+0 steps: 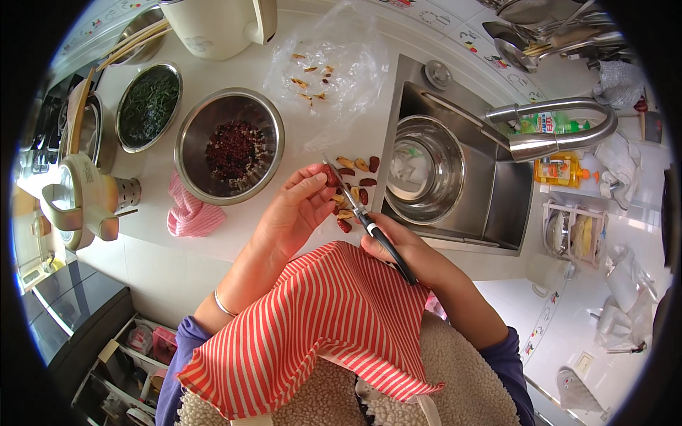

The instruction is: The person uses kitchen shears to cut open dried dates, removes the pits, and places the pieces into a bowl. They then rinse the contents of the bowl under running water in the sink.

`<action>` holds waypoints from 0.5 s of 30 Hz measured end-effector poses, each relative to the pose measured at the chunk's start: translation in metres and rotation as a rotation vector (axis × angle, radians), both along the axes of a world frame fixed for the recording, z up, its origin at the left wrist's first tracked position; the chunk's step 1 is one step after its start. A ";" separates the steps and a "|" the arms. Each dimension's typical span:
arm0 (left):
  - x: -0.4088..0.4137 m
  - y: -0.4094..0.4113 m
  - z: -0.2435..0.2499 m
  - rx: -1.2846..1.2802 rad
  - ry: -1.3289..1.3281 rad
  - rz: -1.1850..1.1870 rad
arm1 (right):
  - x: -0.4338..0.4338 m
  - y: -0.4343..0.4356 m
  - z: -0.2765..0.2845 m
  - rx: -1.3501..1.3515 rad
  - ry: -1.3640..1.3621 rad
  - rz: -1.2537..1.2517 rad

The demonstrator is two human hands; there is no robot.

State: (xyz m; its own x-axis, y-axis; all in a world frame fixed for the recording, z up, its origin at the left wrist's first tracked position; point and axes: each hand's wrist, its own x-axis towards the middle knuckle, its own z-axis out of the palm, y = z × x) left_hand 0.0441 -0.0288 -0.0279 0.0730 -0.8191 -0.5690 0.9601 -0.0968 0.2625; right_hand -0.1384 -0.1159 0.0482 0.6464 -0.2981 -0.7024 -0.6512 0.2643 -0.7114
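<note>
Pinched between the thumb and fingers of my left hand (293,210) is a wrinkled red date (331,177). My right hand (407,249) grips the black handles of a pair of scissors (384,238). Their metal blades point up and left and meet the date's right side; whether they cut into it cannot be told. Below and right of the blades, several red dates and pale cut pieces (366,182) lie on the white countertop (319,130). Left of my hands stands a steel bowl (184,160) holding dark red beans and pale grains (234,149).
Right of the dates is a steel sink (511,197) with a water-filled basin (458,175) under a faucet (559,144). A clear plastic bag (357,58) with dried slices lies behind. Leafy greens (149,104), a pink cloth (189,210) and a blender head (80,199) are at left.
</note>
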 end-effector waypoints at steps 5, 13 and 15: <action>0.000 0.000 -0.001 -0.036 -0.008 0.008 | 0.002 0.000 0.000 0.033 -0.013 -0.017; -0.003 -0.003 0.002 0.002 -0.115 -0.011 | 0.003 0.000 -0.002 0.059 -0.011 -0.049; -0.003 -0.003 0.001 -0.007 -0.158 -0.023 | 0.003 0.000 -0.002 0.064 -0.006 -0.052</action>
State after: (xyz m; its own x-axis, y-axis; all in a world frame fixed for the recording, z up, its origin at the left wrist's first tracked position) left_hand 0.0407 -0.0317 -0.0270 0.1427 -0.8252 -0.5464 0.9043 -0.1157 0.4109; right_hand -0.1354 -0.1156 0.0463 0.6357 -0.2859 -0.7170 -0.6311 0.3425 -0.6960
